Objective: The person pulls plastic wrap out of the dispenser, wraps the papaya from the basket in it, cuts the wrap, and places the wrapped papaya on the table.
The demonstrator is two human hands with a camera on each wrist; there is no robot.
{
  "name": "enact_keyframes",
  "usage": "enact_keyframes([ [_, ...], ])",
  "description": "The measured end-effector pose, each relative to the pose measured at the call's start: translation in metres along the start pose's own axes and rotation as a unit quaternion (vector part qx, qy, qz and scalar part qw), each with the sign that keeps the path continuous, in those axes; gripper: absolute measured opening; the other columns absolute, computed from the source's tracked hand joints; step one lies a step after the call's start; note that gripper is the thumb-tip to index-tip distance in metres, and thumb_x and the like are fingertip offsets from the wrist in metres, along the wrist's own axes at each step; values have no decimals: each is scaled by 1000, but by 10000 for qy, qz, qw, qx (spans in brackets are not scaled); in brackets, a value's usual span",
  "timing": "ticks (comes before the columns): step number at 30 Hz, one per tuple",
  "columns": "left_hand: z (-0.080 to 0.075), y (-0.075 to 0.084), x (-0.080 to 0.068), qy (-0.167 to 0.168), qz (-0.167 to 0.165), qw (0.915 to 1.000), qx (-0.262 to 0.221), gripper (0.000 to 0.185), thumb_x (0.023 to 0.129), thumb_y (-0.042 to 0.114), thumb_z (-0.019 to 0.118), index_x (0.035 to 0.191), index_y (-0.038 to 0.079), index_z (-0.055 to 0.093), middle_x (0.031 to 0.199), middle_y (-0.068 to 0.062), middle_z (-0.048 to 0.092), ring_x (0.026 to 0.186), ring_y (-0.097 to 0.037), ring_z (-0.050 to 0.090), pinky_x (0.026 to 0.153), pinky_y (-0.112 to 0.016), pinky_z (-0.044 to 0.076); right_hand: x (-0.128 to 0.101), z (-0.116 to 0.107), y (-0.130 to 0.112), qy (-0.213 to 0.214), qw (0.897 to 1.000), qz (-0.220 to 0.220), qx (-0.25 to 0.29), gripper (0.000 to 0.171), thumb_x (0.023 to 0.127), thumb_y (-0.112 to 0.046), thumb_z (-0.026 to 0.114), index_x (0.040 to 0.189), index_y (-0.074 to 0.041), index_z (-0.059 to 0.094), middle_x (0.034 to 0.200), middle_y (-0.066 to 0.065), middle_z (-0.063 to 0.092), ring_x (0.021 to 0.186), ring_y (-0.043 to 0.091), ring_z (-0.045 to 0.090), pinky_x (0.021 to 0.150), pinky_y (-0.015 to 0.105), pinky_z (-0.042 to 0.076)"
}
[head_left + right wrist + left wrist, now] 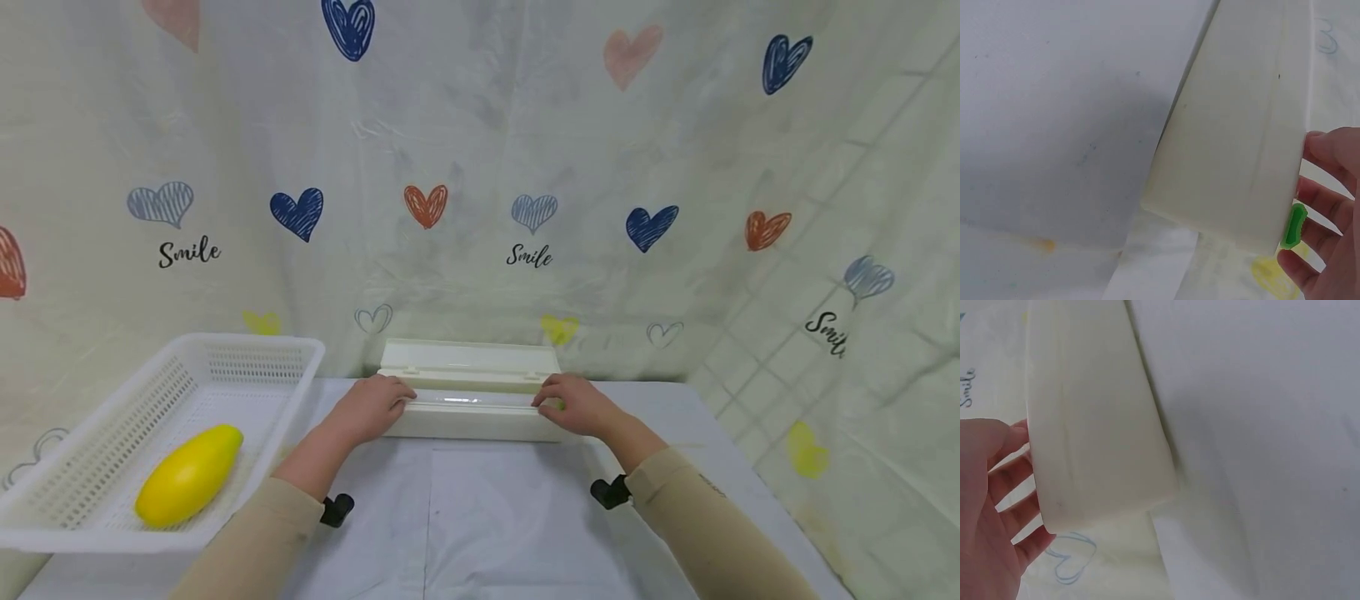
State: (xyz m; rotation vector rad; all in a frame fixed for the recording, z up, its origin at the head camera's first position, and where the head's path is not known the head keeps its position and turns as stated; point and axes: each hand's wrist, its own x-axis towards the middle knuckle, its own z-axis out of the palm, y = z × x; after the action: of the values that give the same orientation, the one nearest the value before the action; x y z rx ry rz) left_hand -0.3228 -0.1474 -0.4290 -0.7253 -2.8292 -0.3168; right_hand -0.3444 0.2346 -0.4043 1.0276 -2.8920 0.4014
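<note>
Hiding some fingertips behind the rim of the box [472, 425], ahead at twelve o'clock, the left hand [371, 407] and right hand [577, 405] may or may not grip the glossy roll [468, 399]; I cannot tell.

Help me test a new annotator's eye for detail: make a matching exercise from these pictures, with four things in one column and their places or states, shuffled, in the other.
Things
1. Yellow fruit
2. White box
3. Green piece
4. Left hand

Places or states
A. At the box's left end
B. Lid raised
C. Inside the white basket
D. By the fingers of the right hand

Right pairs: 1-C, 2-B, 3-D, 4-A
</note>
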Motion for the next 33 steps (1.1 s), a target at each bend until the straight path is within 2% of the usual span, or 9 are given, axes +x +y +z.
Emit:
enact_keyframes([
  [5,-5,1,5,21,-229,9993,-282,20,98,11,60,109,15,75,110,-1,72,107,-24,65,93,-43,50,5,0,-2,-43,9995,238,222,11,98,-19,63,100,-20,74,106,-1,64,101,26,61,87,46,50],
  [13,-9,3,16,77,-540,9978,-371,15,96,15,64,104,18,77,106,3,73,106,-21,66,94,-40,51,12,0,-3,-26,9983,457,352,9,99,-14,61,98,-13,70,99,-1,64,95,21,61,84,42,51],
  [16,-8,4,20,73,-660,9969,-417,15,97,14,63,102,18,76,105,3,73,103,-21,66,93,-40,51,13,0,-5,-27,9963,605,613,8,99,-13,60,99,-12,68,99,0,64,97,22,61,85,43,50],
  [19,-6,3,22,-47,-824,9954,-479,17,98,14,60,102,19,75,104,5,72,100,-19,66,91,-38,51,13,0,-7,-95,9927,798,902,9,100,-13,58,100,-11,67,102,1,64,99,24,61,87,46,50],
  [22,-4,3,22,-189,-944,9938,-560,16,96,14,60,102,19,74,101,6,71,94,-17,64,88,-38,52,12,2,-7,-167,9912,891,967,7,99,-15,58,98,-12,65,103,0,63,103,24,59,90,47,49],
  [27,-4,2,24,-200,-886,9946,-508,10,94,16,67,101,19,73,99,5,68,94,-18,64,87,-38,51,15,3,-4,47,9946,763,704,5,96,-14,64,92,-13,64,98,-1,61,102,25,59,91,46,49],
  [33,-8,0,28,14,-715,9964,-451,9,94,14,69,100,17,75,94,3,65,91,-20,64,85,-37,52,20,1,-2,164,9946,899,485,6,93,-14,69,90,-16,65,91,-4,62,91,18,60,82,39,50],
])
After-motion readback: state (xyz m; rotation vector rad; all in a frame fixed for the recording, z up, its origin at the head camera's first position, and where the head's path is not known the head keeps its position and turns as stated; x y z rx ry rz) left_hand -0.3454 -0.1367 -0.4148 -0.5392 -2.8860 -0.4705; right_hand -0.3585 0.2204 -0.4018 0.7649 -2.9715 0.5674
